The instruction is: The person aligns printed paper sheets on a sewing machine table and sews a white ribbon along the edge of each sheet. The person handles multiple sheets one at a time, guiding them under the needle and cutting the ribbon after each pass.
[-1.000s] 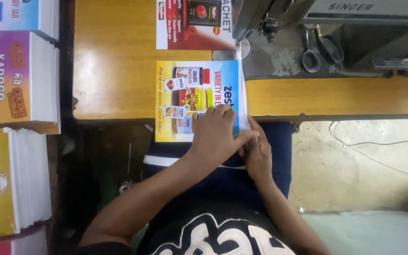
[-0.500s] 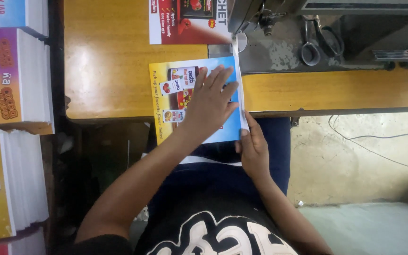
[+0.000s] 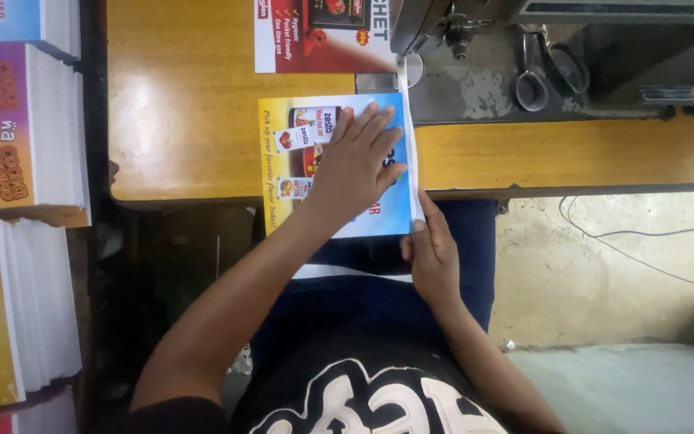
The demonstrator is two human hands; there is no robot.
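A yellow and blue printed sheet (image 3: pixel 283 173) lies on the wooden table (image 3: pixel 178 120), its near end hanging over the front edge. My left hand (image 3: pixel 355 165) presses flat on the sheet with fingers spread. A white strip (image 3: pixel 411 153) runs along the sheet's right edge up to the sewing machine (image 3: pixel 435 24). My right hand (image 3: pixel 431 253) pinches the sheet's near right corner and the strip's end.
A red and white printed sheet (image 3: pixel 315 36) lies behind the machine's needle area. Scissors (image 3: pixel 544 68) rest on the grey machine bed. Stacks of printed sheets (image 3: pixel 18 128) stand at the left. A thin cable (image 3: pixel 628 249) crosses the concrete floor at right.
The sheet has slid farther onto the table toward the machine. My left hand moved with it and spread flat; my right hand stays at the near right corner.
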